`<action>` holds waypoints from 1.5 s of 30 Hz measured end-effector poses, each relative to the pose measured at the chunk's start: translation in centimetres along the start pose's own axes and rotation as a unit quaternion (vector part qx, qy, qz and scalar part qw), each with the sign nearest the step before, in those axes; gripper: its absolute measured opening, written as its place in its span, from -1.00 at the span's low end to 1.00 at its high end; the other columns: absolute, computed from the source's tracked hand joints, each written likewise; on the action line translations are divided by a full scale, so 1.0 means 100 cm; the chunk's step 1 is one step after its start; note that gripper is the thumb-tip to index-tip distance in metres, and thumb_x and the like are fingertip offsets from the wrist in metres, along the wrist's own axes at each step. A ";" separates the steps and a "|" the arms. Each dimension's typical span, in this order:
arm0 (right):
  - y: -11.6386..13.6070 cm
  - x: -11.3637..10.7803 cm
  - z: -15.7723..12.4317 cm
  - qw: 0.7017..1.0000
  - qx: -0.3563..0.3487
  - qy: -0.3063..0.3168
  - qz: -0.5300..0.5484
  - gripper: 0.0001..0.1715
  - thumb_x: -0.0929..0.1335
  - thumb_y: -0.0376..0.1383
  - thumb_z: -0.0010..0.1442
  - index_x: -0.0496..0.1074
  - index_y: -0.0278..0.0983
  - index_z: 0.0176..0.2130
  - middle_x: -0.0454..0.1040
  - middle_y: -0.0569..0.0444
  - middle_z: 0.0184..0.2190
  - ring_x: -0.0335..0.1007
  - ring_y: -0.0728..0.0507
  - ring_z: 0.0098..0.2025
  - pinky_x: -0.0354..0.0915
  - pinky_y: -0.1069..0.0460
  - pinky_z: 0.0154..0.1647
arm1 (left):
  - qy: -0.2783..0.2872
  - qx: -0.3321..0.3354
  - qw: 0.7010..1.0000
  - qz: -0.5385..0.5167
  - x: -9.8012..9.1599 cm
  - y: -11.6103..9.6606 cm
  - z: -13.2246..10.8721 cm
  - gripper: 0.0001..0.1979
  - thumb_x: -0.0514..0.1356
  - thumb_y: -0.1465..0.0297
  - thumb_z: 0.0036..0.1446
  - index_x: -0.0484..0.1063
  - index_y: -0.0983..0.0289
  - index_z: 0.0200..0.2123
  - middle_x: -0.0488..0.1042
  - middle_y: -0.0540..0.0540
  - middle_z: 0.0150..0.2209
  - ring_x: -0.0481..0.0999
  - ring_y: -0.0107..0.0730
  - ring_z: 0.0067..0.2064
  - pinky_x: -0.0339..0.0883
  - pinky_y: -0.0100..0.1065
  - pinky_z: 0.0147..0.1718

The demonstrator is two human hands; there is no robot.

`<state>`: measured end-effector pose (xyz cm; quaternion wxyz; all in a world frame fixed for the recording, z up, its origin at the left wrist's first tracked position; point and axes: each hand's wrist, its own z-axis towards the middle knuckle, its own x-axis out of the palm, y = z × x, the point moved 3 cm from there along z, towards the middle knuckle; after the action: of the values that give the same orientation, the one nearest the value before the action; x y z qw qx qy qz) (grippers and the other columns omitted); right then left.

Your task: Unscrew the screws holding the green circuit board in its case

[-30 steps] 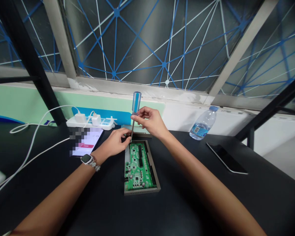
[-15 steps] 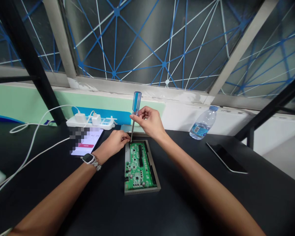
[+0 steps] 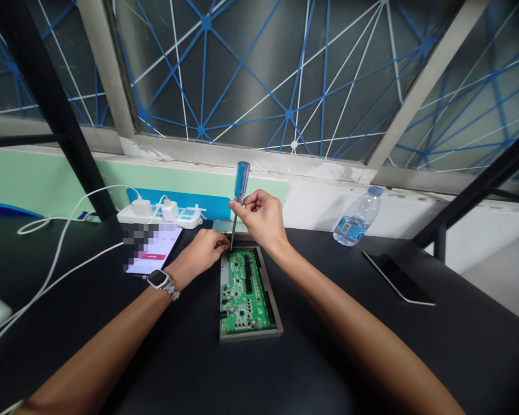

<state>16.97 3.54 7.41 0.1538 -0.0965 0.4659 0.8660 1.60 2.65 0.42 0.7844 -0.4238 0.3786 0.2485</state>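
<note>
A green circuit board (image 3: 244,297) lies in a shallow grey metal case (image 3: 278,325) on the black table. My right hand (image 3: 262,218) pinches a blue-handled screwdriver (image 3: 241,180) held upright, its tip down at the board's far left corner. My left hand (image 3: 204,249), a watch on its wrist, rests at that same corner with its fingers closed against the screwdriver's shaft near the tip. What the fingertips hold there is too small to see.
A lit phone (image 3: 150,255) lies left of the case, with a white power strip (image 3: 160,215) and white cables (image 3: 56,253) behind it. A water bottle (image 3: 358,217) stands at the right; a dark phone (image 3: 398,278) lies near it. A window frame runs along the back.
The screwdriver and both hands stay at the board's far corner. My right hand's fingers have shifted slightly on the handle, which now stands a little more upright.
</note>
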 end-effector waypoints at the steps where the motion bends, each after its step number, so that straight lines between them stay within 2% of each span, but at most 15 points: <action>1: -0.001 0.001 0.000 1.000 0.001 0.002 0.000 -0.65 0.44 -0.07 0.08 0.27 -0.21 -0.41 0.27 0.22 -0.61 0.16 0.00 -0.57 0.15 0.03 -0.49 | 0.001 -0.001 1.000 0.000 0.000 0.000 0.000 -0.76 0.12 0.53 0.08 0.62 0.27 -0.34 0.63 0.17 -0.33 0.58 -0.21 -0.30 0.37 -0.32 -0.30; 5: -0.002 0.001 0.000 0.999 -0.019 0.017 0.030 -0.65 0.44 -0.07 0.09 0.28 -0.22 -0.38 0.29 0.22 -0.59 0.20 0.00 -0.55 0.19 0.04 -0.46 | 0.002 -0.002 1.000 -0.011 0.003 -0.001 0.000 -0.76 0.11 0.51 0.10 0.61 0.29 -0.34 0.62 0.19 -0.32 0.58 -0.22 -0.29 0.36 -0.33 -0.29; 9: 0.001 -0.003 0.002 0.995 -0.035 0.064 0.061 -0.61 0.47 -0.04 0.06 0.32 -0.24 -0.36 0.40 0.14 -0.51 0.35 -0.02 -0.48 0.27 0.05 -0.43 | 0.007 -0.005 0.999 -0.049 0.005 -0.002 -0.001 -0.80 0.12 0.46 0.11 0.57 0.28 -0.36 0.58 0.14 -0.38 0.55 -0.27 -0.36 0.35 -0.36 -0.36; 13: 0.006 -0.015 0.007 0.991 -0.005 0.103 0.089 -0.56 0.45 0.01 0.07 0.28 -0.23 -0.32 0.51 0.09 -0.43 0.47 -0.05 -0.51 0.26 0.07 -0.53 | 0.050 -0.013 0.996 -0.079 0.003 -0.005 -0.003 -0.85 0.13 0.44 0.07 0.53 0.28 -0.38 0.54 0.07 -0.46 0.50 -0.36 -0.45 0.30 -0.41 -0.45; 16: 0.012 -0.032 0.008 0.981 0.021 0.107 0.162 -0.51 0.43 0.04 0.09 0.19 -0.20 -0.28 0.55 0.08 -0.39 0.52 -0.06 -0.52 0.21 0.12 -0.63 | 0.081 -0.031 0.995 -0.043 -0.002 -0.008 -0.005 -0.86 0.17 0.39 0.03 0.53 0.27 -0.36 0.48 0.01 -0.56 0.43 -0.38 -0.54 0.20 -0.41 -0.54; 19: 0.010 -0.059 -0.002 0.975 0.035 0.059 0.211 -0.52 0.41 0.04 0.14 0.13 -0.17 -0.24 0.54 0.12 -0.42 0.51 -0.06 -0.55 0.24 0.11 -0.64 | 0.067 -0.026 0.997 0.010 -0.005 -0.017 -0.007 -0.76 0.19 0.23 0.10 0.54 0.27 -0.29 0.48 0.03 -0.56 0.45 -0.33 -0.51 0.21 -0.37 -0.50; 22: -0.008 -0.092 -0.024 0.964 0.084 -0.009 0.251 -0.58 0.39 0.00 0.18 0.12 -0.15 -0.25 0.52 0.15 -0.49 0.45 -0.06 -0.60 0.27 0.08 -0.63 | 0.026 0.060 0.998 0.021 -0.001 -0.038 -0.010 -0.64 0.21 0.16 0.14 0.51 0.26 -0.09 0.55 0.17 -0.21 0.52 -0.15 -0.14 0.33 -0.25 -0.17; 24: -0.028 -0.111 -0.042 0.949 0.128 -0.053 0.283 -0.61 0.38 -0.02 0.20 0.12 -0.16 -0.30 0.51 0.13 -0.52 0.38 -0.04 -0.65 0.25 0.07 -0.65 | 0.049 0.124 0.991 -0.004 0.009 -0.056 -0.011 -0.59 0.24 0.15 0.14 0.47 0.22 -0.01 0.47 0.19 0.01 0.43 -0.09 0.07 0.25 -0.18 0.04; 26: -0.051 -0.128 -0.056 0.928 0.180 -0.102 0.310 -0.60 0.39 -0.03 0.16 0.14 -0.17 -0.34 0.49 0.13 -0.56 0.30 -0.03 -0.69 0.20 0.08 -0.68 | 0.103 0.160 0.982 -0.021 0.023 -0.075 -0.010 -0.58 0.27 0.13 0.11 0.48 0.18 -0.01 0.47 0.14 0.01 0.42 -0.11 0.08 0.20 -0.16 0.10; 30: -0.085 -0.141 -0.071 0.881 0.278 -0.138 0.357 -0.63 0.42 -0.06 0.10 0.21 -0.20 -0.41 0.43 0.11 -0.59 0.21 0.00 -0.70 0.17 0.07 -0.69 | 0.180 0.191 0.965 -0.010 0.042 -0.104 0.001 -0.73 0.33 0.18 0.07 0.55 0.18 -0.20 0.53 0.09 -0.19 0.50 -0.16 -0.09 0.29 -0.23 -0.13; 33: -0.092 -0.138 -0.074 0.868 0.302 -0.128 0.372 -0.66 0.40 -0.08 0.12 0.23 -0.21 -0.42 0.43 0.09 -0.57 0.21 -0.01 -0.69 0.18 0.06 -0.68 | 0.189 0.205 0.960 0.034 0.045 -0.112 0.009 -0.80 0.32 0.20 0.08 0.54 0.21 -0.36 0.52 0.10 -0.31 0.51 -0.18 -0.21 0.24 -0.26 -0.31; 37: -0.082 -0.128 -0.078 0.879 0.278 -0.107 0.372 -0.61 0.47 -0.11 0.08 0.21 -0.22 -0.38 0.44 0.12 -0.56 0.24 0.00 -0.67 0.18 0.08 -0.66 | 0.132 0.174 0.973 0.076 0.040 -0.100 0.011 -0.81 0.25 0.24 0.12 0.49 0.25 -0.38 0.49 0.11 -0.38 0.47 -0.26 -0.36 0.14 -0.28 -0.42; 39: -0.076 -0.123 -0.082 0.891 0.258 -0.097 0.361 -0.55 0.52 -0.20 0.02 0.19 -0.22 -0.34 0.44 0.16 -0.56 0.27 0.00 -0.65 0.19 0.10 -0.63 | 0.119 0.125 0.981 0.088 0.036 -0.085 0.008 -0.84 0.20 0.29 0.11 0.47 0.26 -0.30 0.45 0.06 -0.47 0.42 -0.33 -0.45 0.09 -0.31 -0.47; 42: -0.071 -0.115 -0.089 0.898 0.253 -0.072 0.354 -0.52 0.54 -0.27 0.00 0.17 -0.21 -0.29 0.45 0.18 -0.56 0.31 -0.01 -0.63 0.21 0.11 -0.60 | 0.113 0.049 0.987 0.101 0.029 -0.060 0.000 -0.69 0.14 0.36 0.07 0.39 0.28 -0.09 0.38 -0.02 -0.57 0.37 -0.35 -0.53 0.01 -0.33 -0.51; 45: -0.071 -0.107 -0.095 0.896 0.257 -0.052 0.359 -0.56 0.50 -0.26 0.06 0.16 -0.21 -0.29 0.47 0.16 -0.55 0.33 -0.02 -0.62 0.23 0.10 -0.59 | 0.112 0.002 0.990 0.084 0.020 -0.045 -0.009 -0.65 0.12 0.36 0.08 0.34 0.28 -0.04 0.38 -0.04 -0.59 0.37 -0.35 -0.54 0.01 -0.34 -0.52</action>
<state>29.71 -2.56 -0.03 -0.1238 0.1650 0.6668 0.7161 5.59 -0.29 0.63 0.7143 -0.4143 0.4984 0.2639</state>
